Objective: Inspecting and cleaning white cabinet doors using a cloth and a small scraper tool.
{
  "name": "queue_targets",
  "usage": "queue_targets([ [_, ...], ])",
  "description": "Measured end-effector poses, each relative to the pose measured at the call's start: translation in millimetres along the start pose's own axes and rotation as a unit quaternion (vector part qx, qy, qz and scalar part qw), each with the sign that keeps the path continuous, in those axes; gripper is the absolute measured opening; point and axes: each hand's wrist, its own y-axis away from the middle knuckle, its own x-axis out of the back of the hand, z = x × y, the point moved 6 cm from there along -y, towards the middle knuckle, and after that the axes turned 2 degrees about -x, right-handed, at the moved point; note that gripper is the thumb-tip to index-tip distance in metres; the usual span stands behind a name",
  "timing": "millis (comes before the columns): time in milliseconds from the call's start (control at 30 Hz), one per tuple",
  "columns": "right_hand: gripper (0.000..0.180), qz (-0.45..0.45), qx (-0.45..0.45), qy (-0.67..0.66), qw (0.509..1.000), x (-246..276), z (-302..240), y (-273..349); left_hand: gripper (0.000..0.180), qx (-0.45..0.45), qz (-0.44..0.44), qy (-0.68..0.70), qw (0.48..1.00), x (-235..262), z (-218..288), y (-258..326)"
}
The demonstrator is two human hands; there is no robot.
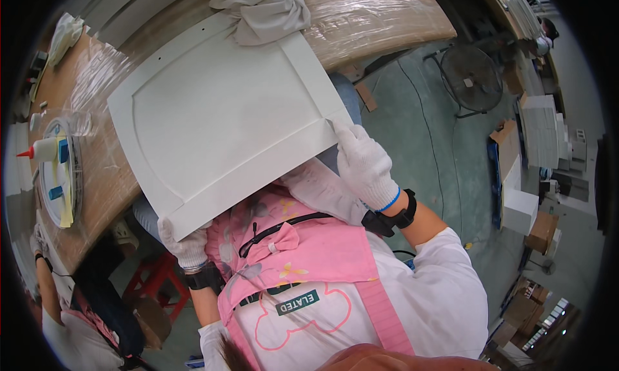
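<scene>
A white cabinet door point(219, 113) with a raised frame and a recessed middle lies tilted across my lap, its far part resting on the table. My left hand point(184, 242), in a white knit glove, holds the near left corner, fingers partly hidden beneath the door. At the near right corner my right hand point(366, 168), also gloved, grips the edge, with a fingertip against the frame near a joint line. Whether anything small sits in those fingers cannot be made out. A crumpled grey-white cloth point(264, 13) lies over the door's far edge.
The table point(380, 16) is wrapped in clear film. At left, a red-tipped bottle point(45, 150) and blue pieces point(55, 192) are on a round tray point(77, 177). Another person's gloved hand point(39, 240) shows farther left. A red stool point(155, 280), floor fan point(472, 77) and stacked panels point(540, 132) stand around.
</scene>
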Motion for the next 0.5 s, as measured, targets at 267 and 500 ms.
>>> queue_targets([
  [267, 0.046, -0.010, -0.057, -0.012, 0.998, -2, 0, -5, 0.068, -0.013, 0.002, -0.012, 1.000, -30, 1, 5],
  [500, 0.042, 0.046, -0.061, 0.010, 0.997, 0, 36, -6, 0.070, 0.022, -0.045, -0.023, 0.998, -34, -3, 4],
])
